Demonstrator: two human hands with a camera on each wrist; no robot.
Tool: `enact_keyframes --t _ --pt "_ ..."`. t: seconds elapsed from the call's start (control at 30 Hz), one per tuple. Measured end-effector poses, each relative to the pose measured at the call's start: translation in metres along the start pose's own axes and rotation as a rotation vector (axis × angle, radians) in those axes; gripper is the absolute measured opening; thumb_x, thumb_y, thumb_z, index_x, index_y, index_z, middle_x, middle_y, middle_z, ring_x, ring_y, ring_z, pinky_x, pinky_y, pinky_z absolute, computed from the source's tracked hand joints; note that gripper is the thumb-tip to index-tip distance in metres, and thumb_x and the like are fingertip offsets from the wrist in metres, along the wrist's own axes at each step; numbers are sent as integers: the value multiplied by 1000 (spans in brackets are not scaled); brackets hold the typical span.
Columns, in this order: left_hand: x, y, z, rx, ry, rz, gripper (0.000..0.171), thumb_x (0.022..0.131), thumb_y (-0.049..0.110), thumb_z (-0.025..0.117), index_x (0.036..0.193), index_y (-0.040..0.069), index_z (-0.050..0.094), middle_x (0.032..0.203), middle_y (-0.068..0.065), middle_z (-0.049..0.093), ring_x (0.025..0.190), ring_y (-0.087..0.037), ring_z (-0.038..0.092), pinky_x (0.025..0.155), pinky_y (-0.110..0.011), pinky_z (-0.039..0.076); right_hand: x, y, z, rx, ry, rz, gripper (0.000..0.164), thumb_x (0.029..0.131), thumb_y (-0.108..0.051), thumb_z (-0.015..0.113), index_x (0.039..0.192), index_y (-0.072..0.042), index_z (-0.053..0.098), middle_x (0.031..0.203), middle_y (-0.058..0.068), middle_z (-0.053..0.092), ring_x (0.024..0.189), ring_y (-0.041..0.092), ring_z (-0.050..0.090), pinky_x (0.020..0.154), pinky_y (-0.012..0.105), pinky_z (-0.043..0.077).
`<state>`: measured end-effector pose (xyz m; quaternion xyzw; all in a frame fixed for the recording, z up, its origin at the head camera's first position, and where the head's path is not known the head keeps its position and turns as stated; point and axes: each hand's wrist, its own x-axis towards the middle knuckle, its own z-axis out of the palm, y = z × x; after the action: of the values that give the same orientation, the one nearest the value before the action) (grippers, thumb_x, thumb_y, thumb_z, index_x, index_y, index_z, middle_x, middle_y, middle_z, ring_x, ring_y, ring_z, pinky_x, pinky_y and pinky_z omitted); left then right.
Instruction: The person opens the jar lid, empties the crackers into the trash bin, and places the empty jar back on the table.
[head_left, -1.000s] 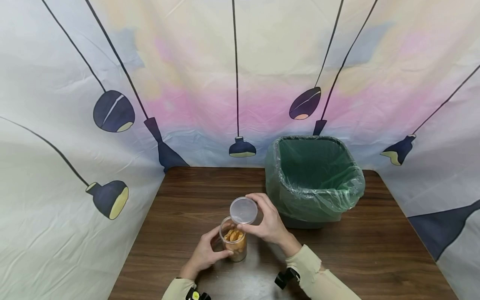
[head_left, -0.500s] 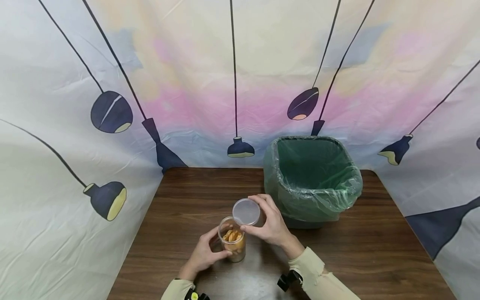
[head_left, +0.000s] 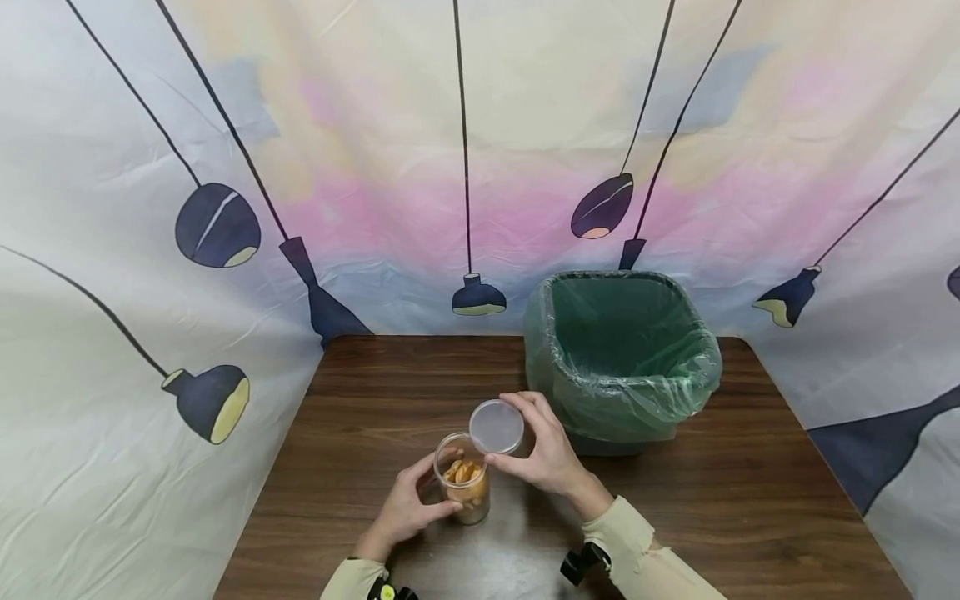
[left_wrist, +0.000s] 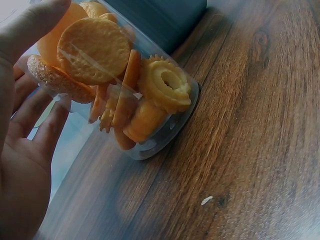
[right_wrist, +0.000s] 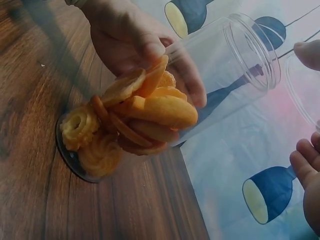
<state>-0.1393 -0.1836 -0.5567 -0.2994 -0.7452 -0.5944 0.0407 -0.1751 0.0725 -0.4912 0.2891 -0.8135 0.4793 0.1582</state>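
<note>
Clearly, the work is at the lid stage: the jar [head_left: 472, 506] appears to stand on the table [head_left: 360, 408], low in the middle of the head view, its mouth uncovered and cookies [head_left: 462, 472] piled inside. The left hand [head_left: 408, 505] grips its side, thumb on the near wall and fingers round the far one. The right hand [head_left: 551, 456] pinches the lid [head_left: 497, 426] at its edge between thumb and fingers, just up and to the right of the rim. Toward the right edge of the right wrist view a narrow gap shows between lid and rim.

Whether the lid is being taken off or fitted, I cannot tell from this. Either way, I judge that the next move calls for a steady left grip and a level lid, clear of the rim or squared over it. The bin [head_left: 622, 404] stands farther back, right of centre.
</note>
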Motion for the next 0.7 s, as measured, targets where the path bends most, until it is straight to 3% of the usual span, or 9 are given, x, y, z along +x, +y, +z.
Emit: enact_keyframes --t 0.23,0.43,0.5,0.7 --pt "-3 -16 1 -7 -10 15 69 75 -1 81 134 -9 48 131 -29 56 126 -23 55 105 -26 44 -4 3 -1 -26 -8 3 78 69 -35 85 137 -17 52 125 6 51 105 20 56 81 36 53" --pt "-6 -28 1 -1 3 -24 72 75 5 83 137 -3 49 134 -22 57 127 -18 54 104 -23 44 -8 6 -1 -19 -26 35 77 70 -34 84 136 -10 53 126 5 51 105 20 56 80 36 52" --pt "-6 -27 2 -2 1 -23 72 76 7 83 138 -3 48 135 -22 57 127 -17 54 104 -22 43 -9 7 -1 -21 -25 40 77 70 -34 84 137 -13 52 127 4 51 106 20 56 80 36 52" --pt "-2 -6 1 -2 4 -29 69 75 2 82 134 -10 48 131 -28 57 125 -20 55 103 -25 45 -11 10 -2 -25 -20 47 78 71 -33 85 139 -21 49 127 4 51 108 20 56 81 35 52"
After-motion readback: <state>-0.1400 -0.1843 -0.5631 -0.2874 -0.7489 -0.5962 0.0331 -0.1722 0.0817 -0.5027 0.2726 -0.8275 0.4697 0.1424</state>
